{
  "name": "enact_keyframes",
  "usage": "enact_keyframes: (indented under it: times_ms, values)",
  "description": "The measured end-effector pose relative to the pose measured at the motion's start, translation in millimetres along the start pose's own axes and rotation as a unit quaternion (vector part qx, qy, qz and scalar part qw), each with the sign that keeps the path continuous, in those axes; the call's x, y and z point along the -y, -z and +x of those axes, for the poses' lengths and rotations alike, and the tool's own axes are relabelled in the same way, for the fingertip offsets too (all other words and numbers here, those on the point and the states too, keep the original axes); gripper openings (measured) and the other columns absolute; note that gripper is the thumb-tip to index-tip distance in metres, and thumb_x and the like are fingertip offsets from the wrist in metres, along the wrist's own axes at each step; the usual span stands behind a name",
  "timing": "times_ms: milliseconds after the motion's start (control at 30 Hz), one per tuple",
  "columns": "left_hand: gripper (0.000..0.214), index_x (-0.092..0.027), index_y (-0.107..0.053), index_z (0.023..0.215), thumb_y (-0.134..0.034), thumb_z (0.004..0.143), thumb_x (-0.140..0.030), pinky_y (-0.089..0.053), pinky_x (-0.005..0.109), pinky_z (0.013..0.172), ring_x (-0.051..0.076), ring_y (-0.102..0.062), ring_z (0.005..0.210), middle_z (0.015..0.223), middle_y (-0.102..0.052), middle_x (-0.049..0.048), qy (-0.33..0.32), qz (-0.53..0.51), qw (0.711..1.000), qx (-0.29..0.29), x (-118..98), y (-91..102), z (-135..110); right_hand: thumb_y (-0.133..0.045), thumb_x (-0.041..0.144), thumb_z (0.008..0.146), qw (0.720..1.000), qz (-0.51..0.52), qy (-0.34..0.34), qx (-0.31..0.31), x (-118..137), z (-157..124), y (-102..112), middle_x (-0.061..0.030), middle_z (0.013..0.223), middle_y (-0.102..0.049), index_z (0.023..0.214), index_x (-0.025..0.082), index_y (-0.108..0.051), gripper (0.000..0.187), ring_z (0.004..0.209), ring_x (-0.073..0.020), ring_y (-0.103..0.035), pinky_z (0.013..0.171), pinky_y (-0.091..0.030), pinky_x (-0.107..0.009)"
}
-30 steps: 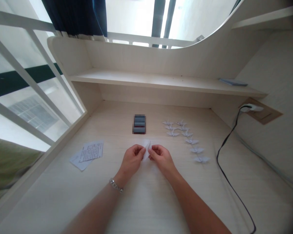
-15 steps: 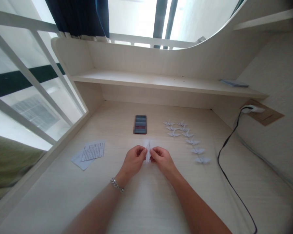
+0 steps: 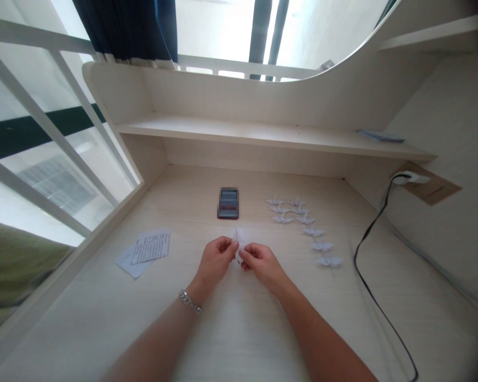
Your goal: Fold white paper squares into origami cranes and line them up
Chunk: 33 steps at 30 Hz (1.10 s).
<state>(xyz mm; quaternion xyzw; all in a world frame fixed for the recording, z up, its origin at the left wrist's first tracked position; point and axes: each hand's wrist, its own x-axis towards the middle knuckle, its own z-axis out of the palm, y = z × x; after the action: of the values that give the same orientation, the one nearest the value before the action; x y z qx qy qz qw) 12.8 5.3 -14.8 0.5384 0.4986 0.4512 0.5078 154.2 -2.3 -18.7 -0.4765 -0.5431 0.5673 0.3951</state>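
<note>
A small folded piece of white paper [image 3: 236, 234] is pinched between my two hands, its pointed tip sticking up away from me. My left hand [image 3: 218, 258] grips its left side between thumb and fingers. From the right, my right hand [image 3: 263, 261] pinches its lower part, thumb against fingertips. The fingers cover much of the paper, so its lower folds are hidden. Several white paper cranes [image 3: 313, 232] stand on the desk to the right of my hands. A dark, pixelated rectangular object [image 3: 228, 203] lies just beyond the paper.
Two paper sheets [image 3: 151, 246], the upper one printed, lie on the desk [image 3: 231, 329] at left. A black cable [image 3: 366, 276] runs down the right side from a wall socket [image 3: 434, 185]. Across the back runs a shelf [image 3: 223, 127]; a white railing [image 3: 43, 111] borders the left.
My right hand has shifted slightly down and left along the folded paper, its fingers curling further under. The paper's tip has tilted a little to the left.
</note>
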Motion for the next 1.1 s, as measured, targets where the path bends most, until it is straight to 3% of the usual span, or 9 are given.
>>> enact_keyframes:
  times_ms: [133,367,600,867,1000,1100]
  values:
    - [0.032,-0.013,-0.057,0.064,-0.057,0.072,-0.044,-0.034,0.02,0.048,0.01,-0.047,0.051,0.055,-0.053,-0.0002,0.009,-0.003,1.0,0.024,-1,1.4,0,-0.054,0.04,0.077,0.998,-0.056,0.023,0.003,3,-4,1,0.0012,0.056,-0.053,0.063,0.016,-0.053,0.027,0.052,-0.0106,-0.049,0.052,-0.041,-0.022]
    - [0.032,-0.013,-0.056,0.058,-0.06,0.07,-0.043,-0.036,0.021,0.048,0.011,-0.048,0.05,0.052,-0.054,-0.0002,0.014,-0.022,0.999,0.024,-3,3.0,0,-0.054,0.041,0.076,0.998,-0.043,0.006,0.035,5,-5,-3,-0.0002,0.058,-0.056,0.064,0.016,-0.054,0.027,0.052,-0.0112,-0.05,0.051,-0.04,-0.022]
    - [0.029,-0.013,-0.059,0.063,-0.064,0.067,-0.041,-0.036,0.02,0.049,0.009,-0.047,0.051,0.057,-0.055,-0.0011,0.026,-0.064,0.997,-0.028,-9,5.2,-2,-0.053,0.034,0.077,0.991,-0.117,0.0,0.058,5,-10,0,0.0001,0.057,-0.057,0.063,0.017,-0.055,0.023,0.049,-0.0104,-0.049,0.048,-0.037,-0.022]
    - [0.034,-0.012,-0.063,0.068,-0.064,0.066,-0.046,-0.04,0.022,0.051,0.011,-0.053,0.054,0.06,-0.059,0.0011,0.05,-0.112,0.992,-0.041,-7,7.9,0,-0.055,0.038,0.076,0.995,-0.029,-0.023,0.088,12,-10,-1,-0.0009,0.061,-0.058,0.065,0.016,-0.055,0.025,0.051,-0.0101,-0.05,0.051,-0.04,-0.022]
    - [0.039,-0.01,-0.065,0.078,-0.062,0.067,-0.048,-0.041,0.022,0.052,0.012,-0.055,0.057,0.065,-0.062,0.0046,0.071,-0.161,0.983,-0.049,-10,7.8,0,-0.055,0.039,0.077,0.998,-0.009,0.002,0.062,9,-7,1,-0.0015,0.063,-0.059,0.068,0.016,-0.056,0.025,0.054,-0.0106,-0.052,0.053,-0.042,-0.022]
    - [0.04,-0.01,-0.064,0.077,-0.061,0.068,-0.049,-0.042,0.022,0.053,0.012,-0.057,0.06,0.07,-0.065,0.0077,0.082,-0.183,0.978,-0.052,-13,8.3,-1,-0.057,0.041,0.075,1.0,0.008,0.02,-0.01,7,-4,2,-0.0022,0.064,-0.059,0.071,0.015,-0.057,0.026,0.058,-0.012,-0.054,0.053,-0.044,-0.023]
